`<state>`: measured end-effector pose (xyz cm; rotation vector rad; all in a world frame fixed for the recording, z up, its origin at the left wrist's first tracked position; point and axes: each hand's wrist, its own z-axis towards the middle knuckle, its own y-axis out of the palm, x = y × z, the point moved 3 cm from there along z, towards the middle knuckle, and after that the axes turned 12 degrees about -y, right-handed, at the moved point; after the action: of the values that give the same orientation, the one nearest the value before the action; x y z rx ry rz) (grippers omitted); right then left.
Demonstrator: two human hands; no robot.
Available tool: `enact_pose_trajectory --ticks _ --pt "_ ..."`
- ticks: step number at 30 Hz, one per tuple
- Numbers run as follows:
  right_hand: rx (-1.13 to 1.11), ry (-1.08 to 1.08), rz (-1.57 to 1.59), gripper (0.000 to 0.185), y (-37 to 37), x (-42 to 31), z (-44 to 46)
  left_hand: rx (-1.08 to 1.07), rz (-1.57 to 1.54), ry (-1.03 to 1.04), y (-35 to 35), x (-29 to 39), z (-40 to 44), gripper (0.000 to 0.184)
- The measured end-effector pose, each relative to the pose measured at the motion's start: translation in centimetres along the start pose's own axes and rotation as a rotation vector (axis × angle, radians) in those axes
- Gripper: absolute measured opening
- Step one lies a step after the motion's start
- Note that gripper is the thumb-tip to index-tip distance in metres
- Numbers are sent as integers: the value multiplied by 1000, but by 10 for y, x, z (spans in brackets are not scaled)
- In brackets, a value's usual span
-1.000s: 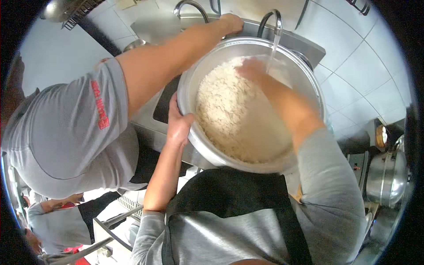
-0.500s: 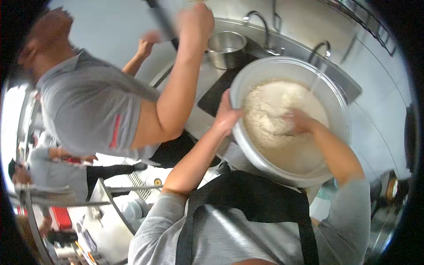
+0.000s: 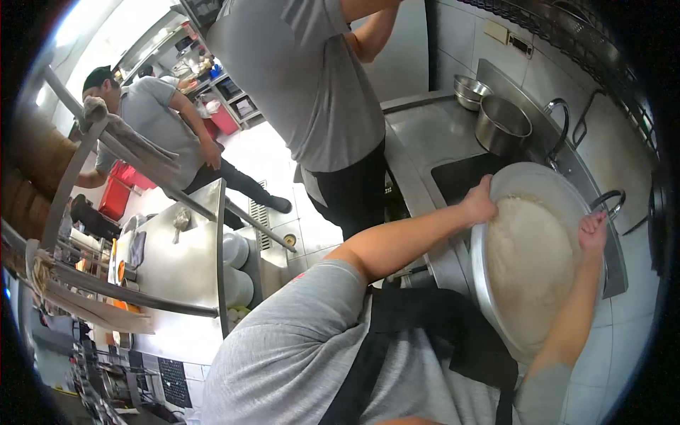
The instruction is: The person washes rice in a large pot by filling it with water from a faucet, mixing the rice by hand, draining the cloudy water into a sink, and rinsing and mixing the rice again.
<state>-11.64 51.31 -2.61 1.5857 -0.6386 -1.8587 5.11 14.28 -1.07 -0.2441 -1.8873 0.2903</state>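
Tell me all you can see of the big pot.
The pot is wide and round, of dull silvery metal by its look. It stands open side up at the counter; any slight tilt is unclear. Cloudy, off-white liquid lies below its edge. The left hand grips one side; the right hand is by the opposite edge near the tap, contact unclear.

Against my left fingers (image 3: 485, 193) rests a wide silvery pot (image 3: 481, 276), cloudy whitish liquid (image 3: 533, 263) between them and my right fingers (image 3: 593, 225).
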Motion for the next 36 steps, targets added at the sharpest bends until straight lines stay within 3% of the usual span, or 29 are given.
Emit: enact_pose_trajectory --ticks 1,3,4,5,6,9,10,11,12,14,16,18,19,20,21,22,23,25,27,30,33,36 --pt "-33 6 34 33 3 -9 -14 50 28 12 -2 -1 1 84" --pt "-110 302 -43 28 -18 10 -27 89 78 38 3 -5 9 86" --pt "91 356 -676 26 -7 21 -49 107 82 42 4 -7 12 90" --pt "-270 502 -1178 19 13 23 -69 43 15 72 6 -15 22 91" --pt "-544 483 -1456 21 -2 33 -65 108 -11 102 6 -15 19 89" --pt "-441 596 -1724 39 29 25 -69 -69 -332 -10 4 6 -11 84" --pt "-212 421 -1551 38 25 16 -73 -192 -538 20 10 3 -8 81" --pt "-37 224 -1358 38 21 7 -77 -251 -493 69 12 -3 2 79" --pt "27 98 -1340 37 7 2 -70 -240 -498 69 10 4 -5 78" --pt "52 -20 -1611 36 -58 1 -51 -196 -439 44 10 0 -2 79" --pt "-45 -29 -1890 36 -137 31 -12 -189 -407 52 9 5 -6 80" --pt "-161 -99 -1868 30 -219 91 56 -194 -395 63 8 4 -3 81" --pt "-612 -293 -2468 25 -191 123 76 -200 -397 74 7 0 0 82" --pt "-394 -106 -1881 23 -95 133 56 -203 -403 83 7 -4 4 82" --pt "-373 -213 -1632 24 -70 166 60 -227 -434 73 8 -6 6 83" --pt "-558 -199 -1646 26 2 176 36 -225 -425 82 8 -4 6 83" --pt "-669 26 -1809 30 53 192 17 -223 -413 88 6 -2 5 84" --pt "-883 37 -1696 42 100 210 -38 -214 -403 99 5 1 1 85" --pt "-1073 140 -1702 48 106 218 -81 -196 -414 120 6 -3 3 84" --pt "-1505 327 -1628 49 148 171 -139 -218 -453 111 6 -5 3 83" --pt "-1620 375 -1691 47 138 119 -168 -209 -452 110 6 -9 5 84" --pt "-1481 268 -1919 60 117 52 -194 -196 -462 100 7 -9 4 83"
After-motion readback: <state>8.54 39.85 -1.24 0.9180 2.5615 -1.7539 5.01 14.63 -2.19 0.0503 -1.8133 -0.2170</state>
